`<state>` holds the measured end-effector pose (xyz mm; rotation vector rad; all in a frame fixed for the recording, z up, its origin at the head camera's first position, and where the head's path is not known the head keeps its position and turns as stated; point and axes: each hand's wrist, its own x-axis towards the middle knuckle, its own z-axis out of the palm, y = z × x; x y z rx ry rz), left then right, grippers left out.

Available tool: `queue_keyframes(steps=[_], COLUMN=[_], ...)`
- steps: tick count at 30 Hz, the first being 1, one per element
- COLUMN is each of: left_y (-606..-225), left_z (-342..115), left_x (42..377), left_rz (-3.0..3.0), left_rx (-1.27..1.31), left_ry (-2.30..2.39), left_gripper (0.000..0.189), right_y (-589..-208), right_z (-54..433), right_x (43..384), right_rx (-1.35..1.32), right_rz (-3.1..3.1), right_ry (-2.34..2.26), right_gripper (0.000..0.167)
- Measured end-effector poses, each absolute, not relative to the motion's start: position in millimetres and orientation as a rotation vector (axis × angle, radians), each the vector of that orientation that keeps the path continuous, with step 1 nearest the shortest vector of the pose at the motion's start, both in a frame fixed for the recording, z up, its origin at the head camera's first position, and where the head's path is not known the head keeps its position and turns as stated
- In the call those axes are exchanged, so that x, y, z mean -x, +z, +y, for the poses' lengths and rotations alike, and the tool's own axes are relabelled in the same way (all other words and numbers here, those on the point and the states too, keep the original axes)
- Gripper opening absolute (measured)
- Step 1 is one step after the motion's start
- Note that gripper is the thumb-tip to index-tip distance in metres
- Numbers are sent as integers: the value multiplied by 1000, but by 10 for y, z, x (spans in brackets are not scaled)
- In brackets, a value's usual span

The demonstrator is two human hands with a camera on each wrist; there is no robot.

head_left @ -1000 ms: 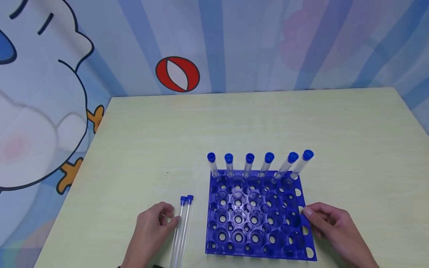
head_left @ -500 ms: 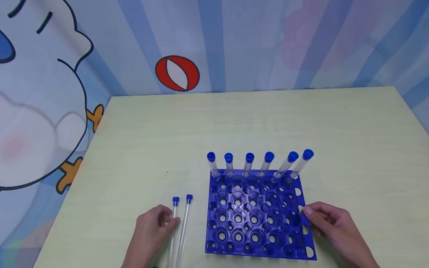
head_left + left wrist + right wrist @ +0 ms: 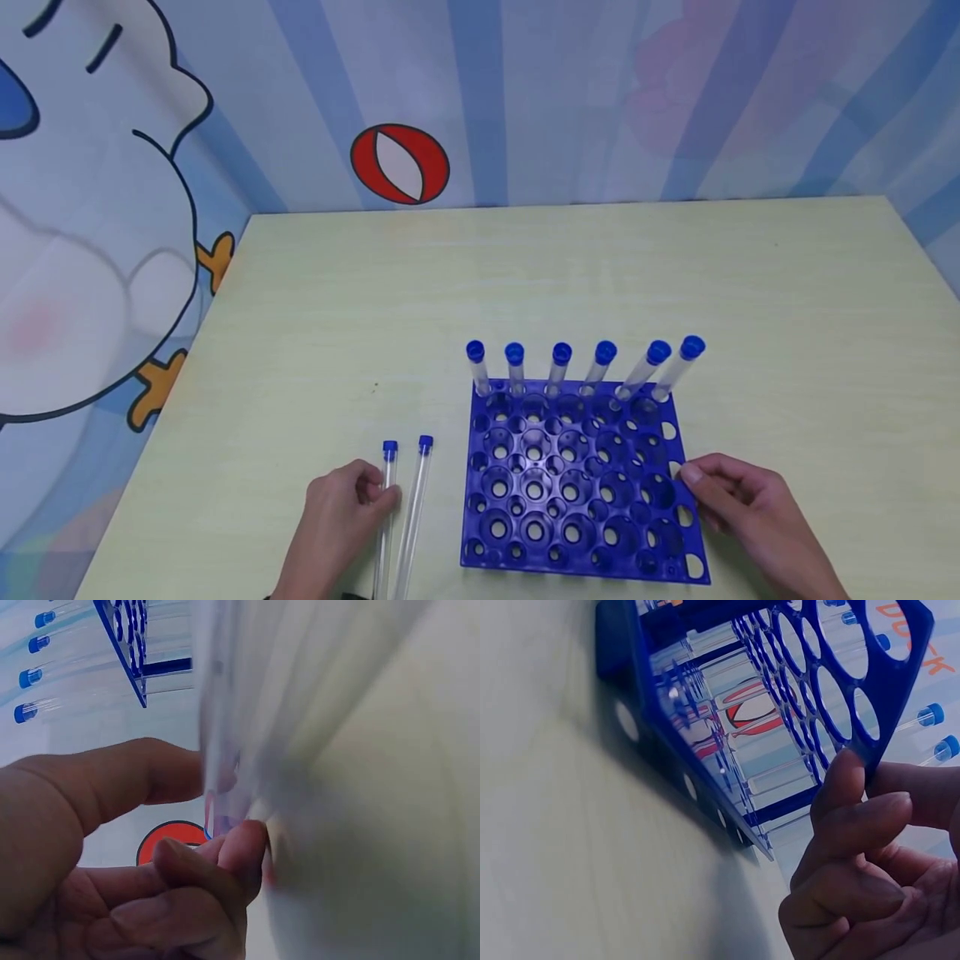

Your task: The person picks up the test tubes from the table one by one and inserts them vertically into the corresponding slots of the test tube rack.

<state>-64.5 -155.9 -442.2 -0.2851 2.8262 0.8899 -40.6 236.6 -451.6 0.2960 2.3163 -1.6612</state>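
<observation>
My left hand (image 3: 337,508) pinches a clear, blue-capped test tube (image 3: 383,546) between thumb and fingertips, low over the table. In the left wrist view the tube (image 3: 217,735) passes blurred between thumb and index finger. A second capped tube (image 3: 414,517) lies just to its right. The blue test tube rack (image 3: 472,483) stands right of centre, with several capped tubes (image 3: 562,354) upright along its back row. At the rack's right edge, my right hand (image 3: 750,508) pinches the top plate (image 3: 891,697) between thumb and fingers; its other fingers are curled.
The pale table (image 3: 300,333) runs back to a wall covering (image 3: 585,100) printed with blue stripes, a red and white ball (image 3: 400,164) and a large white cartoon figure (image 3: 90,292) on the left.
The left hand has drawn one tube leftward, so the two loose tubes that lay close together now stand apart. The right hand and rack stay put.
</observation>
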Motion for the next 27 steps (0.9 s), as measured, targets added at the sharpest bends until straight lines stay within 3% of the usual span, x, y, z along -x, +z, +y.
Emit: queue_keyframes(steps=[15, 27], left_y=[-4241, -3990], left_z=[-1534, -1471], left_x=[587, 491], left_rz=[2799, 3136], left_rx=[337, 236], left_ry=[1057, 1188], left_gripper=[18, 14], right_y=[-4513, -4539], right_z=[2369, 2377], right_x=[439, 425], right_rx=[-393, -367], right_rz=[2289, 2303], right_ry=[-1605, -1631], right_gripper=[47, 44])
